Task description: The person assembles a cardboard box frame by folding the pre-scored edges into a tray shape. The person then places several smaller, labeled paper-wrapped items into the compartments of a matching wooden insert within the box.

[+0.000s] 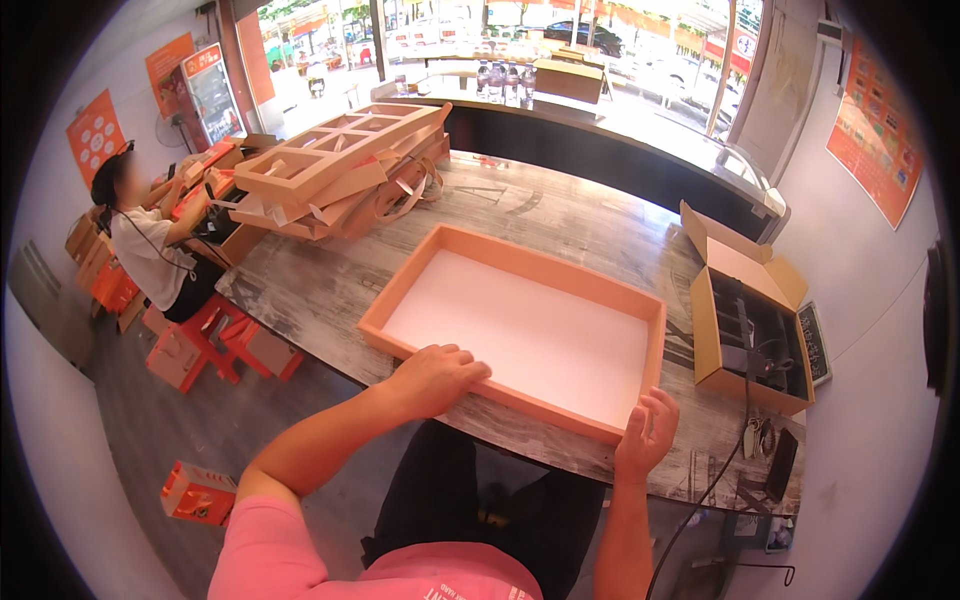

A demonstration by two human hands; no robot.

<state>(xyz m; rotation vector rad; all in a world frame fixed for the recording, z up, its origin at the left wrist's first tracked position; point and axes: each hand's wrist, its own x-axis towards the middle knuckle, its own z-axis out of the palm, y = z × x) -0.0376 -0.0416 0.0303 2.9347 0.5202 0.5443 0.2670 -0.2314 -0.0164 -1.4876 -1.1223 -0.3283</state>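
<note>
A shallow, open cardboard tray (555,272) with brown walls and a white bottom lies in front of me on the table. My left hand (440,380) is closed over its near wall, left of the middle, with the fingers bent over the rim. At the near right corner, my right hand (645,435) grips the wall, its thumb by the corner and its fingers bent along the outer right side. Nothing lies inside the tray.
Folded cardboard inserts with square openings (320,165) are piled at the far left of the wood-grain table (500,200). An opened carton (750,330) with black equipment stands at right, its cable trailing nearby. A phone (782,465) stands near the corner. Another person (150,240) sits at left.
</note>
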